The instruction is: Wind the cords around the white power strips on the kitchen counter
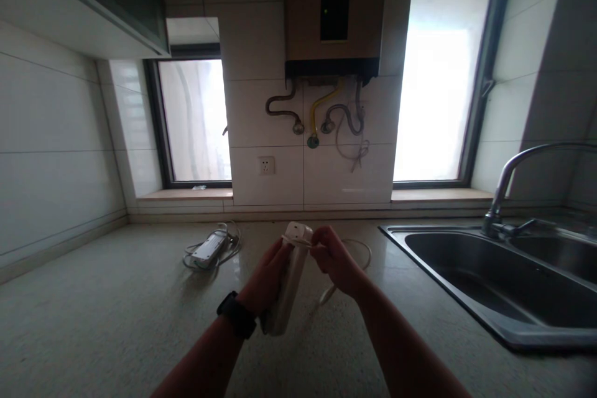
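Note:
A white power strip (pixel 288 298) is held tilted above the counter, one end pointing away from me. My left hand (pixel 267 278) is wrapped round its left side, with a black watch on the wrist. At the far end, my right hand (pixel 336 262) pinches the white cord (pixel 298 240), which crosses over the strip there. The cord's loose part loops out behind my right hand, and its end, seemingly a plug (pixel 328 294), hangs below that hand. My left fingertips are partly hidden behind the strip.
Another white power strip (pixel 209 250) with its cord coiled round it lies on the counter (pixel 116 317) to the left. A steel sink (pixel 466 280) with a faucet (pixel 501 193) is at the right. A wall socket (pixel 267 165) and water heater (pixel 333 43) are ahead.

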The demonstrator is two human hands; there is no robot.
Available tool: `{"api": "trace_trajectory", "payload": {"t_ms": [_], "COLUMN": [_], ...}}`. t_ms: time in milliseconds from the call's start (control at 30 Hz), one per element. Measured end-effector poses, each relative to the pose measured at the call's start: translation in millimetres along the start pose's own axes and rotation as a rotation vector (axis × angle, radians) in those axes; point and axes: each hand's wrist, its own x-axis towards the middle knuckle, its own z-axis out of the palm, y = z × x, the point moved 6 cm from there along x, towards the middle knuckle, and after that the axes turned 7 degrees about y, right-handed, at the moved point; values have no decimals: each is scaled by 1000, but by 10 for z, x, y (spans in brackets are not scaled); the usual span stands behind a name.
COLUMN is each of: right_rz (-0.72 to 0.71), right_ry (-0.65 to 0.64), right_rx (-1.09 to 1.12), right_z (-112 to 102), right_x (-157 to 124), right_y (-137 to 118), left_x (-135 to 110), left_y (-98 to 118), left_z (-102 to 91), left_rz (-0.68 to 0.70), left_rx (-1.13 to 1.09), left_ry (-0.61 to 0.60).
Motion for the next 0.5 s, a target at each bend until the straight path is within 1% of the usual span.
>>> {"api": "trace_trajectory", "payload": {"t_ms": [67,167,333,500], "right_rz": [5,24,119,131], "right_ry": [-59,-177,-343,-449], "right_rx": [116,237,358,400], "right_z": [28,62,90,131], "right_x": [-21,-79,-160,-201], "right_y": [-48,-140,-207,-285], "left_x": [-29,-89,-185,-247], "left_y": [-15,-71,-174,-334], "left_z": [23,57,120,278], "left_rz": [-54,-178,-356,-456], "left_rx": [-55,-132,-216,-383], "left_ry": [-29,-82,-190,-409]}}
